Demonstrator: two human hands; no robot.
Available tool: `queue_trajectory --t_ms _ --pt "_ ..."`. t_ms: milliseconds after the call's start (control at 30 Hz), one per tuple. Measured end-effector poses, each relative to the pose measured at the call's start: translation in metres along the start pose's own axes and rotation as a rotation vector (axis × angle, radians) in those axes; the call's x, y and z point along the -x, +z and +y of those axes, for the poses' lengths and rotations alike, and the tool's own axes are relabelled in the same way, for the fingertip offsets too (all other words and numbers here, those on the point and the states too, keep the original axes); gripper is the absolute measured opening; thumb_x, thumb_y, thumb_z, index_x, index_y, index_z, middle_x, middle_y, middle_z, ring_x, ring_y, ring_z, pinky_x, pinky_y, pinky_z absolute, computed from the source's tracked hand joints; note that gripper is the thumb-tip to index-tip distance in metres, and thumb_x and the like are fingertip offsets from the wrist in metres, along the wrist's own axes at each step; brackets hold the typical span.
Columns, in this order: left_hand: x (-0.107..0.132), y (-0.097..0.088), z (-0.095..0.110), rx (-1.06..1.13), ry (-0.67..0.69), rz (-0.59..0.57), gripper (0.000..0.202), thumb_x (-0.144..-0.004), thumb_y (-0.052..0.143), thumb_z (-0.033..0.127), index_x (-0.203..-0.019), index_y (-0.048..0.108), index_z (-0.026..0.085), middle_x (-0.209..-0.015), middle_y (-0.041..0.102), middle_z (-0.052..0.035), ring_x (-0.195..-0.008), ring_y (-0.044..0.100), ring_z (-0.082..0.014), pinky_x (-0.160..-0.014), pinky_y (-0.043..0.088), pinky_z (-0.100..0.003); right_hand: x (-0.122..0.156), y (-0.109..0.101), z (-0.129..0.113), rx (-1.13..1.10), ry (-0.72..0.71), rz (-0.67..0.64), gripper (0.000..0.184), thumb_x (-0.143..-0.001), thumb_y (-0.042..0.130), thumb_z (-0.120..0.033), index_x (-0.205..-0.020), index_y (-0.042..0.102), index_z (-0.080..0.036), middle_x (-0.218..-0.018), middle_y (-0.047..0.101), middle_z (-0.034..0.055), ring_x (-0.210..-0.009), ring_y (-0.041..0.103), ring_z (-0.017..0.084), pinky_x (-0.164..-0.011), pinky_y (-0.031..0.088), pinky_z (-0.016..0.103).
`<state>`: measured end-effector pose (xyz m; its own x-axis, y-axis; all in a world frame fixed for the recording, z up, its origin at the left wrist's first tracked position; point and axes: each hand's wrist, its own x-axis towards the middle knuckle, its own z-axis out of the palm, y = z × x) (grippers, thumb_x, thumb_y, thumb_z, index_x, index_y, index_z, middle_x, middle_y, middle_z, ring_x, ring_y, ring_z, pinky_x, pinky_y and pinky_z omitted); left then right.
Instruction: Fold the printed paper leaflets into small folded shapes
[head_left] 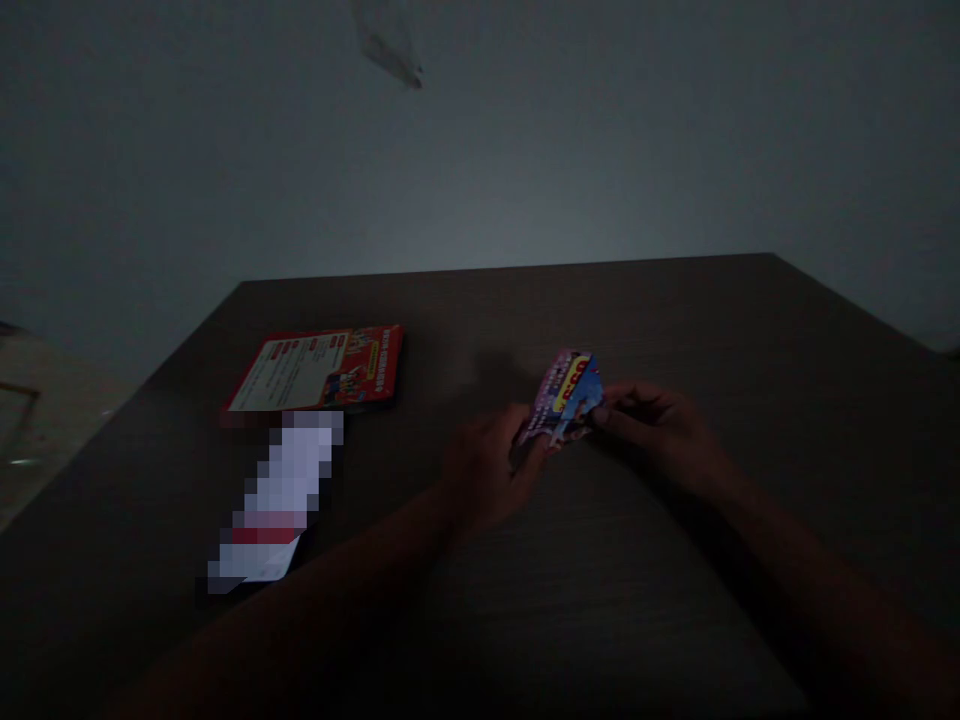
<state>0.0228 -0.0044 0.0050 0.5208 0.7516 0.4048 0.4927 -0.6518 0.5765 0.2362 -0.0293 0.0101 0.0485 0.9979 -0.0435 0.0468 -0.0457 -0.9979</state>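
Observation:
The scene is very dark. My left hand (486, 470) and my right hand (658, 425) both hold a small colourful folded paper (564, 398), purple and blue with a yellow and red patch, just above the dark wooden table (600, 600). The left hand's fingers close on its lower left corner. On the paper's right edge, the fingers of the right hand pinch it. The paper stands tilted up between the hands.
A red-bordered printed leaflet (319, 368) lies flat at the table's left. In front of it lies a white paper with a red band (281, 500), blurred out. The table's far edge meets a plain pale wall (480, 150).

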Motion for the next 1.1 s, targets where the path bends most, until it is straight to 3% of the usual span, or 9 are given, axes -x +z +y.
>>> queue_trajectory --t_ms 100,200,333,533,633,800,933,1100 --pt "0.0 0.001 -0.002 0.124 -0.033 -0.013 0.027 -0.089 0.046 0.022 -0.115 0.045 0.018 -0.091 0.066 -0.0049 -0.075 0.062 -0.0139 -0.068 0.049 -0.027 -0.002 -0.004 0.003 -0.081 0.03 0.07 0.021 -0.07 0.075 -0.032 -0.086 0.067 -0.022 -0.075 0.07 0.0003 -0.068 0.065 0.016 -0.069 0.051 0.03" --pt "-0.001 0.002 -0.006 0.143 -0.003 0.058 0.04 -0.084 0.042 0.009 -0.123 0.038 0.017 -0.094 0.063 -0.0055 -0.08 0.061 -0.014 -0.073 0.05 -0.029 -0.003 -0.005 0.004 -0.118 0.046 0.146 0.021 -0.069 0.075 -0.029 -0.087 0.068 -0.022 -0.072 0.068 -0.0015 -0.062 0.062 0.014 -0.061 0.049 0.027" --pt "-0.003 -0.001 -0.005 -0.067 0.085 0.121 0.053 -0.076 0.045 0.002 -0.127 0.039 0.016 -0.117 0.053 -0.0126 -0.107 0.053 -0.0217 -0.089 0.046 -0.038 -0.003 -0.004 -0.001 -0.133 0.094 0.135 0.028 -0.066 0.077 -0.029 -0.09 0.068 -0.021 -0.068 0.065 -0.0026 -0.051 0.056 0.009 -0.052 0.045 0.024" --pt "-0.002 -0.005 0.002 -0.445 0.314 0.066 0.036 -0.082 0.056 0.017 -0.118 0.054 0.021 -0.134 0.042 -0.0155 -0.122 0.038 -0.034 -0.095 0.033 -0.052 -0.003 -0.001 -0.001 0.007 0.125 0.013 0.043 -0.064 0.077 -0.032 -0.103 0.064 -0.02 -0.072 0.066 -0.0024 -0.05 0.056 0.008 -0.049 0.046 0.023" --pt "-0.002 -0.004 0.002 -0.473 0.425 -0.059 0.023 -0.088 0.051 0.022 -0.109 0.059 0.021 -0.129 0.049 -0.0114 -0.119 0.042 -0.029 -0.096 0.031 -0.048 -0.002 0.001 0.004 0.143 0.061 -0.031 0.042 -0.069 0.073 -0.034 -0.107 0.063 -0.019 -0.082 0.069 0.002 -0.058 0.061 0.012 -0.054 0.05 0.026" --pt "-0.005 -0.003 -0.001 -0.474 0.518 -0.331 0.018 -0.093 0.043 0.021 -0.092 0.06 0.017 -0.093 0.061 -0.0042 -0.09 0.053 -0.0186 -0.085 0.036 -0.035 0.002 0.002 0.005 0.475 -0.122 -0.019 0.034 -0.078 0.063 -0.034 -0.109 0.062 -0.021 -0.099 0.07 0.0068 -0.075 0.066 0.02 -0.066 0.054 0.034" --pt "-0.005 -0.004 0.001 -0.501 0.517 -0.376 0.017 -0.092 0.042 0.02 -0.089 0.058 0.016 -0.089 0.06 -0.0035 -0.084 0.053 -0.0181 -0.076 0.037 -0.033 0.004 0.001 0.002 0.603 -0.239 -0.05 0.03 -0.08 0.062 -0.033 -0.108 0.063 -0.023 -0.103 0.069 0.0056 -0.086 0.066 0.022 -0.075 0.053 0.037" --pt "-0.003 -0.005 0.004 -0.556 0.447 -0.348 0.019 -0.093 0.041 0.02 -0.089 0.059 0.016 -0.09 0.06 -0.004 -0.084 0.054 -0.0194 -0.073 0.037 -0.035 0.006 0.003 -0.003 0.603 -0.303 -0.233 0.026 -0.079 0.065 -0.035 -0.102 0.065 -0.022 -0.1 0.07 0.0041 -0.091 0.065 0.019 -0.083 0.05 0.033"
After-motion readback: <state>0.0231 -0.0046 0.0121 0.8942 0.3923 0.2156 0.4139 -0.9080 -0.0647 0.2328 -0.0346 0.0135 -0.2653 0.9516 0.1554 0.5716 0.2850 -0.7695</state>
